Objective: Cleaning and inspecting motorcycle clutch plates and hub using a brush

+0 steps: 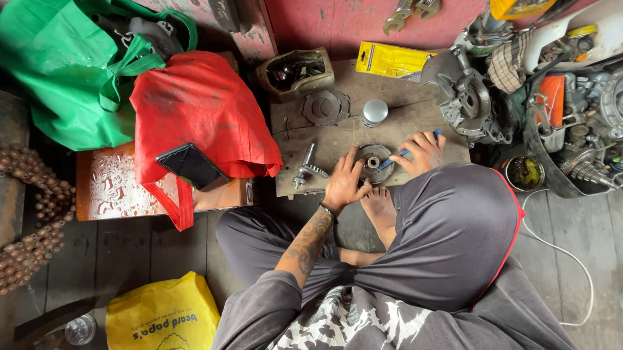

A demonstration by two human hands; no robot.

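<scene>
I sit cross-legged at a low wooden board [396,126]. My left hand [346,183] presses on the near left edge of a round metal engine part [374,162] lying on the board. My right hand [421,151] holds a blue-handled tool [402,155] with its tip at the part's centre. A toothed shaft [306,169] lies just left of my left hand. Further back sit a flat round plate [325,106] and a silver piston [375,112].
A red bag [203,116] with a black phone [191,165] on it and a green bag [66,70] lie left. Engine parts [576,108] crowd the right. A yellow packet [391,60], a yellow bag [161,318] and a bead string [20,206] are about.
</scene>
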